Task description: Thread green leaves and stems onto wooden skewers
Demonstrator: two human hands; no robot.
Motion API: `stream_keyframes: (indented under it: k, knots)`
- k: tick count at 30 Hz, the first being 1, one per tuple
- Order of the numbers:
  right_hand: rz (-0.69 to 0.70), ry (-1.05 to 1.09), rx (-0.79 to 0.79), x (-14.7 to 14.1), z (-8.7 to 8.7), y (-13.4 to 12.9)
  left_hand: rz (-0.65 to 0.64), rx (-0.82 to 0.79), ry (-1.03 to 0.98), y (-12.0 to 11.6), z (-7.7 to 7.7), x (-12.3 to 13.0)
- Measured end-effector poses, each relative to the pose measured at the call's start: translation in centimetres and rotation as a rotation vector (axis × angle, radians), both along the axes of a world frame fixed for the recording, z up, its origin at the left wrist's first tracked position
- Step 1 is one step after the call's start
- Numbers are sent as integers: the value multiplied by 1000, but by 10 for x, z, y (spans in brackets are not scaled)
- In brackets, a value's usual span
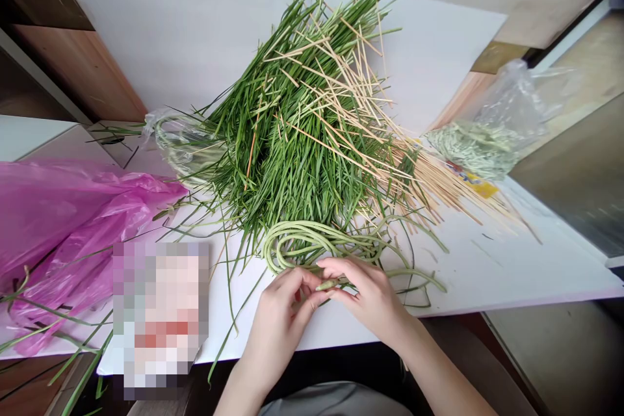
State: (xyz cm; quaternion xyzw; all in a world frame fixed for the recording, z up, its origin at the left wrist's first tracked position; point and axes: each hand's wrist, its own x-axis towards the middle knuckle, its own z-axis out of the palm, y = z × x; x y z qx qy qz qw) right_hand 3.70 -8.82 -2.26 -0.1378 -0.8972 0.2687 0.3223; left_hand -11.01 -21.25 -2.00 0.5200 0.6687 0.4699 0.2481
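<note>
Between the fingertips of both hands is the pale green end of a long bean [327, 285]. My left hand [283, 312] pinches near this end with thumb and fingers. My right hand [373, 299] closes on it from the other side, thumb below and fingers above. Just beyond my fingers lies a looped bundle of long beans [305, 233], with thin tails trailing to the right. Behind the bundle rises a large heap of thin green chives [292, 156], strewn with wooden skewers [341, 94]. The fingers partly hide the piece they hold.
Pink plastic bags [92, 221] lie on the left side of the white table [511, 266]. A clear bag [195, 153] with pale strands sits beside the chives. At right are more skewers [439, 182] and a clear bag of pale green strands [480, 143]. A blurred-out object [166, 312] lies front left.
</note>
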Motion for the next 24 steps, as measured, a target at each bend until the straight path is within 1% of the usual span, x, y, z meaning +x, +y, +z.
stream_keyframes:
  k: [4, 6, 9, 15, 17, 20, 24]
  knots:
    - [-15, -113, 24, 7, 5, 6, 14, 5, -12, -2, 1, -12]
    - [-28, -164, 74, 10, 7, 9, 32, 15, -11, -4, 1, -17]
    - [-42, -183, 139, 11, 9, 10, 30, 15, 3, -6, 2, -22]
    - [-1, -212, 177, 1, 13, -1, -53, 32, 200, -7, 4, -16]
    - [14, -217, 198, -2, 12, -3, -61, 22, 234, -6, 4, -14]
    - [23, -226, 182, -3, 11, -4, -62, 24, 244, -5, 3, -13]
    - [12, -266, 131, 2, 14, -4, -42, 79, 278, -6, 1, -17]
